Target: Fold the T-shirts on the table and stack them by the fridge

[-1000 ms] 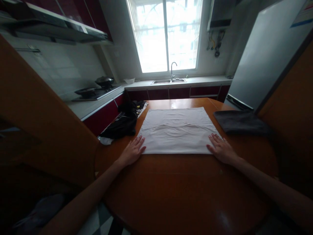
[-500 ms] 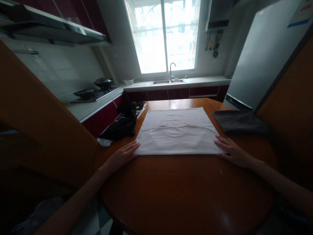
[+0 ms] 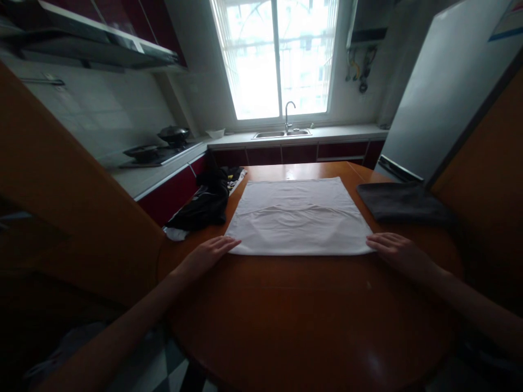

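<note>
A white folded cloth (image 3: 298, 216) lies flat in the middle of a round wooden table (image 3: 310, 321). My left hand (image 3: 208, 252) rests palm down at the cloth's near left corner, fingertips touching its edge. My right hand (image 3: 398, 251) lies flat at the near right corner, fingertips at the cloth's edge. Neither hand holds anything.
A dark heap of clothing (image 3: 204, 204) sits at the table's left edge. A dark grey folded cloth (image 3: 402, 202) lies at the right. Behind are a counter with a sink (image 3: 281, 134), a stove with pans (image 3: 159, 149), a window and a grey fridge (image 3: 441, 92). Wooden chair backs flank both sides.
Both hands have slid outward off the cloth's near corners, left hand to the left and right hand to the right, and now lie at its edges.
</note>
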`<action>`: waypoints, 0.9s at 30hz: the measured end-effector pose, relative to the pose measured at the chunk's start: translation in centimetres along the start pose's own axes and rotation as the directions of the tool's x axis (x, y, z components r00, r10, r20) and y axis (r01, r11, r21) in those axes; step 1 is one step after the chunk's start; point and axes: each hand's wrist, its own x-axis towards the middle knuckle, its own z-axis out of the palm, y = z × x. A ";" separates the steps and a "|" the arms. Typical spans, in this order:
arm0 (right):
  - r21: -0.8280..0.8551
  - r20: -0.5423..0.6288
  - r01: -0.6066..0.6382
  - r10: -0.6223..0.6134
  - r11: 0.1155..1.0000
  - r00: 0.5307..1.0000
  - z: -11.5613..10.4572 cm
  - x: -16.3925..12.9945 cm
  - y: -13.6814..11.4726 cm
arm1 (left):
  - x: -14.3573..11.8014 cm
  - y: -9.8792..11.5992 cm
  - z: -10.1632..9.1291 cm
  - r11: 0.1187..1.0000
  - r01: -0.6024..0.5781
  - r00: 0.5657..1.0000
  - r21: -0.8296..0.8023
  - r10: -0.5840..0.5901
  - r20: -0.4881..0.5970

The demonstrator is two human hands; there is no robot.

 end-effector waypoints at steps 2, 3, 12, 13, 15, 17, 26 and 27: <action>-0.005 -0.034 -0.022 0.021 1.000 0.999 0.4 -0.2 0.2 | -0.3 -0.8 0.8 1.000 -0.002 0.998 -0.015 0.001 -0.057; 0.002 -0.051 -0.030 0.030 1.000 0.998 0.6 -0.3 0.3 | -0.5 -1.1 1.1 1.000 -0.005 0.997 -0.021 0.004 -0.076; 0.243 -0.051 -0.058 0.072 0.968 0.996 0.0 -1.8 0.1 | -2.5 -0.1 -0.1 0.993 -0.004 0.997 -0.121 -0.005 -0.080; 0.278 -0.036 -0.064 0.077 0.959 0.996 -0.4 -2.1 -0.2 | -2.9 0.5 -0.7 0.991 0.008 0.998 -0.136 -0.017 -0.063; 0.343 -0.005 -0.084 0.092 0.936 0.996 -1.5 -2.6 -0.8 | -3.9 1.6 -2.2 0.985 0.041 0.998 -0.166 -0.048 -0.035; 0.404 0.030 -0.116 0.113 0.908 0.993 -2.6 -3.0 -1.6 | -4.8 2.8 -3.7 0.975 0.077 0.997 -0.206 -0.080 -0.005; 0.661 0.250 -0.282 0.150 0.696 0.957 -6.8 -4.7 -3.3 | -8.1 5.3 -8.1 0.890 0.247 0.968 -0.384 -0.206 0.146; 0.679 0.269 -0.289 0.137 0.675 0.953 -7.5 -4.8 -3.3 | -8.4 5.4 -8.6 0.877 0.268 0.961 -0.398 -0.215 0.172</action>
